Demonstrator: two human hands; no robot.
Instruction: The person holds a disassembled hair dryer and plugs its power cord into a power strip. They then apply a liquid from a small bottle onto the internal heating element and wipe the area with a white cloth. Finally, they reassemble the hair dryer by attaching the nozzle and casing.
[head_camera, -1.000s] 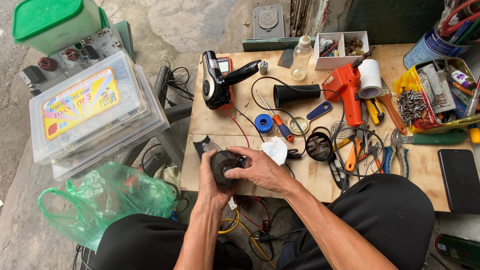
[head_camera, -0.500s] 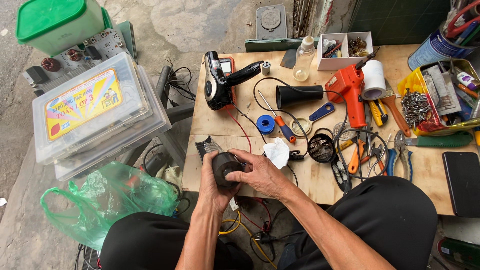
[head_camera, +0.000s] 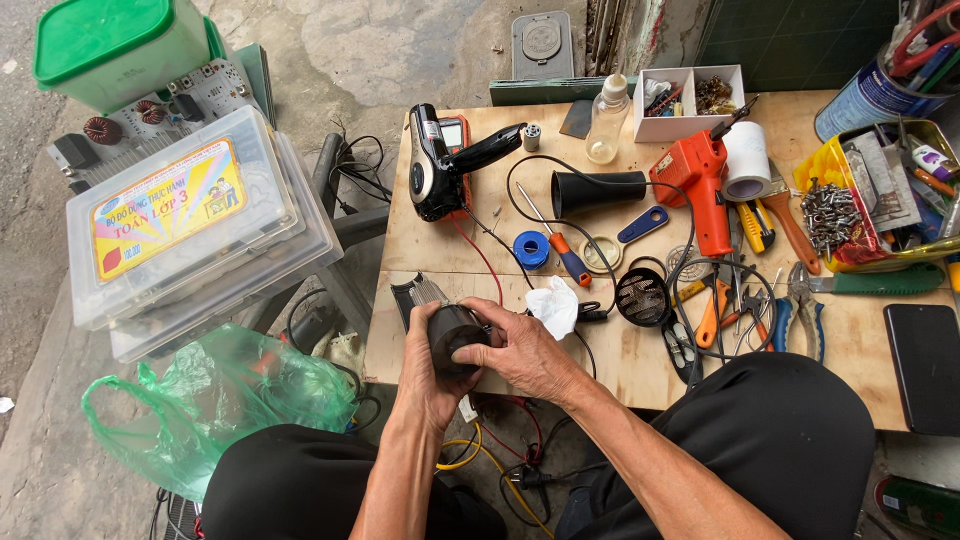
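Observation:
My left hand (head_camera: 425, 365) cups a black cylindrical motor housing (head_camera: 455, 335) from below, just over the near edge of the wooden workbench (head_camera: 440, 250). My right hand (head_camera: 525, 350) wraps the same part from the right, fingers on its top face. A crumpled white tissue (head_camera: 553, 305) lies right behind my right hand. A black hair-dryer body (head_camera: 440, 170) lies further back, with red and black wires running toward my hands. A black nozzle (head_camera: 598, 192) and a round black grille (head_camera: 643, 297) lie to the right.
An orange soldering gun (head_camera: 703, 180), white tape roll (head_camera: 747, 160), pliers and screwdrivers (head_camera: 745, 310), a tray of screws (head_camera: 835, 215) and a dark phone (head_camera: 925, 365) crowd the bench's right side. Clear plastic boxes (head_camera: 190, 230), a green bin (head_camera: 120, 45) and a green bag (head_camera: 220, 400) stand at left.
Both hands keep hold of the black housing in the same place. My right fingers have shifted slightly on top of it.

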